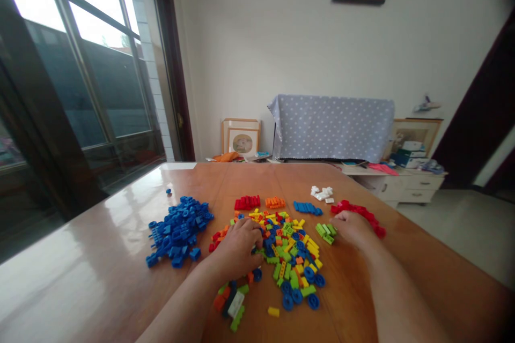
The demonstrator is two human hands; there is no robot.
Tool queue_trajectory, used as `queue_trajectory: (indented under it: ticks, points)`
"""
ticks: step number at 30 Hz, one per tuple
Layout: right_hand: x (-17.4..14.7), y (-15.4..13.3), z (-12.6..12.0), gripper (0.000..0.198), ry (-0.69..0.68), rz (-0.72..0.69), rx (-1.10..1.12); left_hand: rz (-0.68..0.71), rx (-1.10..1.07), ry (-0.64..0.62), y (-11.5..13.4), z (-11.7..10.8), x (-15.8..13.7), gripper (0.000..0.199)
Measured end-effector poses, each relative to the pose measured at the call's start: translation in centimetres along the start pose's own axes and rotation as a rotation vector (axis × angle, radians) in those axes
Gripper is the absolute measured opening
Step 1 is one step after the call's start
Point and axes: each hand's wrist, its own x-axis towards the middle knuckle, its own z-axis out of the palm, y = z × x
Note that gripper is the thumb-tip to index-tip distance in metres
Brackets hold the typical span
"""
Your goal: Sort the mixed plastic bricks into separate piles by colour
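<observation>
My left hand reaches into a mixed pile of toy building bricks in yellow, green, orange, red and blue. Its fingers curl down toward the thumb, and what they hold, if anything, is hidden. To the right, my right hand is closed, its fingertips beside a small row of green bricks. No piece can be made out between those fingertips. Behind that hand, partly covered by it, lies a heap of red bricks. Several blue wheel-like rings lie at the pile's near edge.
A large heap of blue bricks stands at left. Beyond the pile lie red, orange and blue rows, plus white pieces. A single yellow brick lies near me on the wooden table.
</observation>
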Motion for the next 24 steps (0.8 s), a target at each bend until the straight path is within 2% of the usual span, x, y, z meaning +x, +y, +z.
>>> queue_trajectory:
  ticks: [5,11,18,24]
  points:
    - [-0.1,-0.3,0.2,0.026,-0.083,0.043,-0.019,-0.009,0.012,0.017,0.1,-0.1,-0.1,0.018]
    - [-0.1,-0.4,0.0,0.026,-0.081,0.041,-0.027,0.000,0.021,0.041,0.0,0.3,-0.1,0.020]
    - [-1.7,-3.9,0.6,0.037,-0.040,-0.119,0.079,0.009,0.033,0.011,0.0,0.2,-0.2,0.017]
    - [-4.7,-7.8,1.9,0.034,-0.186,-0.300,0.171,0.000,0.029,0.032,0.1,0.2,-0.3,0.017]
